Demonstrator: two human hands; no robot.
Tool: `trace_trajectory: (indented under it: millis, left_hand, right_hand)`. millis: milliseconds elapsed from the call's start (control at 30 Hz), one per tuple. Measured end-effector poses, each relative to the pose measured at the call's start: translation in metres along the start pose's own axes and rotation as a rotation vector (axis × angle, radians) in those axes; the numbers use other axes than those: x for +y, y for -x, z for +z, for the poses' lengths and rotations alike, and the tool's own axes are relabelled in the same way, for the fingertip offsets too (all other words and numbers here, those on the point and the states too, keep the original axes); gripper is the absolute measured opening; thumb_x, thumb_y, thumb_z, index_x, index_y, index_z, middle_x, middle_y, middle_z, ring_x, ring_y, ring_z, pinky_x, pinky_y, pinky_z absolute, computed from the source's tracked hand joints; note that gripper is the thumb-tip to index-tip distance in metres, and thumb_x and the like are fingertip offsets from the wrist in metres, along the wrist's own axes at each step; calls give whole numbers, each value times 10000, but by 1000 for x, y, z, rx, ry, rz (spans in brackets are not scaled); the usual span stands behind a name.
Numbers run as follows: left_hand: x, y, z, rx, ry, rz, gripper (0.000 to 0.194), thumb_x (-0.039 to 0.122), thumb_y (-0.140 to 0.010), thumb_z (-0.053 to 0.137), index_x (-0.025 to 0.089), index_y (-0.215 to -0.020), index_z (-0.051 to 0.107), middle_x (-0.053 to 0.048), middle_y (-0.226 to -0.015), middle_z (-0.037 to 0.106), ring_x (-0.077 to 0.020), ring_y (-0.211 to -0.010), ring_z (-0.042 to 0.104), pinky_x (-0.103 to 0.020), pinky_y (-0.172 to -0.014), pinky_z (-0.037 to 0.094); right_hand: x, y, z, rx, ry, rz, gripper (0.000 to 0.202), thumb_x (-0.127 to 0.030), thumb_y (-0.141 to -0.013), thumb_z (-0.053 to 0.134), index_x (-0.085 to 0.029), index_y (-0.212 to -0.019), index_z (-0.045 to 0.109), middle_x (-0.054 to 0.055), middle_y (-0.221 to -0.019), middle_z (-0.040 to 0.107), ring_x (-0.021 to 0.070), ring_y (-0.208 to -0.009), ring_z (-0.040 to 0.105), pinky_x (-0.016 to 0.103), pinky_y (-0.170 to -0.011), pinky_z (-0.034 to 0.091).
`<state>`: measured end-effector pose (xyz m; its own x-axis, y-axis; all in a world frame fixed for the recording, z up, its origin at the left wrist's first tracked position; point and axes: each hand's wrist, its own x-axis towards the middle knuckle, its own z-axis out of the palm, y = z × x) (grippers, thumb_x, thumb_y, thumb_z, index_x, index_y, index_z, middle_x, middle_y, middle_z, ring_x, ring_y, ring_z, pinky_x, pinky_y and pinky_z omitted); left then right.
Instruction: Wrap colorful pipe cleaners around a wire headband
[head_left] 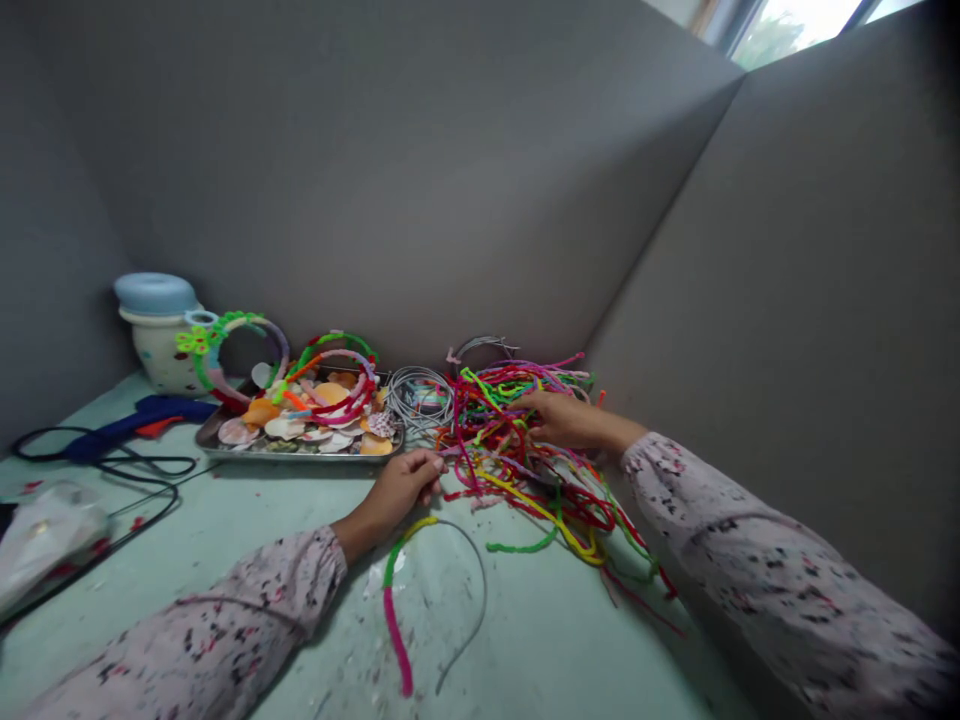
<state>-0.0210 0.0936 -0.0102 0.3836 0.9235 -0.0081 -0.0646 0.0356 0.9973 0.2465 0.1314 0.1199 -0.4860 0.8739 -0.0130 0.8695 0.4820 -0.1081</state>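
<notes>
Headband looks light and springy; better take its wrapped side. From it, left hand, twelve o'clock, seems pinching fuzzy strand; right hand, one o'clock, grasp unclear.

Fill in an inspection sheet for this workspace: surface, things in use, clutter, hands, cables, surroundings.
Surface: pale green table, scuffed near the front, small red bits at left.
Things in use: thin hoop flat on the table, one side covered yellow, green and pink, the other bare; tangled pile of fuzzy strands beyond it.
Clutter: shells in a metal tray, blue-lidded jar, plastic bag.
Hands: right hand in the pile; left hand at its edge, grip unclear.
Cables: black cable loosely looped at left.
Surroundings: grey panels; window upper right; other people, nothing seen.
</notes>
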Motion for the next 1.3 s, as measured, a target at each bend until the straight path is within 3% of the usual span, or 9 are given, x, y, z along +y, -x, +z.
trace_trajectory:
  millis: [133,233,333,600,833,967,1033,1167,1300]
  left_hand:
    - [1,0,1,2,-4,7,273,413,-795,576,147,-756,530,24,-583,538,-55,-449,418,-178,-449,288]
    - [2,0,2,5,-3,11,271,413,-784,588,148,-758,538,22,-578,536,-59,-453,422,-179,-446,286]
    - [2,0,2,5,-7,8,276,418,-778,592,145,-763,549,20,-579,542,-59,-452,426,-180,-449,289]
    - [3,1,3,12,4,4,298,441,-772,594,145,-774,559,17,-588,552,-60,-437,433,-187,-453,297]
    - [4,2,2,1,25,12,293,437,-761,608,146,-763,567,18,-578,552,-62,-433,439,-189,-449,301]
    - [4,2,2,4,39,0,288,428,-760,608,143,-768,568,24,-572,550,-56,-429,433,-181,-443,299]
    - [3,2,1,3,41,2,289,430,-764,604,143,-775,569,24,-574,551,-54,-428,433,-178,-440,295]
    - [2,2,1,-3,37,14,290,431,-773,599,143,-781,572,19,-585,556,-56,-439,441,-176,-446,303]
    - [3,3,1,-8,27,19,301,441,-783,589,141,-797,589,17,-591,555,-60,-451,445,-180,-455,302]
  right_hand:
    - [7,8,-5,-23,-204,31,359,-366,-785,597,-211,-1101,667,61,-1041,689,197,-873,633,274,-764,469]
    - [22,-2,-15,231,-210,281,360,-415,-863,459,-169,-970,699,42,-726,698,163,-632,618,251,-603,458]
    - [39,-19,-24,425,-21,388,289,-311,-852,479,-169,-963,704,61,-835,719,166,-716,636,252,-662,460]
    - [51,-68,-24,361,185,368,307,-278,-826,550,-163,-1073,692,141,-1079,682,225,-996,612,301,-882,421]
    - [45,-71,-20,339,250,373,200,-252,-811,577,-175,-901,738,134,-888,708,215,-908,609,287,-804,419]
    - [47,-60,-32,475,283,383,294,-287,-867,481,-157,-1019,698,149,-1043,661,249,-996,543,338,-856,396]
    - [50,-53,-41,656,263,381,296,-282,-863,470,-146,-991,699,152,-1008,660,259,-962,537,364,-855,395]
    - [52,-34,-61,877,42,425,234,-262,-831,506,-143,-909,692,140,-948,665,251,-905,563,392,-844,413]
    - [22,-2,-59,916,-713,466,150,-290,-801,558,-163,-813,637,67,-752,632,165,-668,577,296,-626,477]
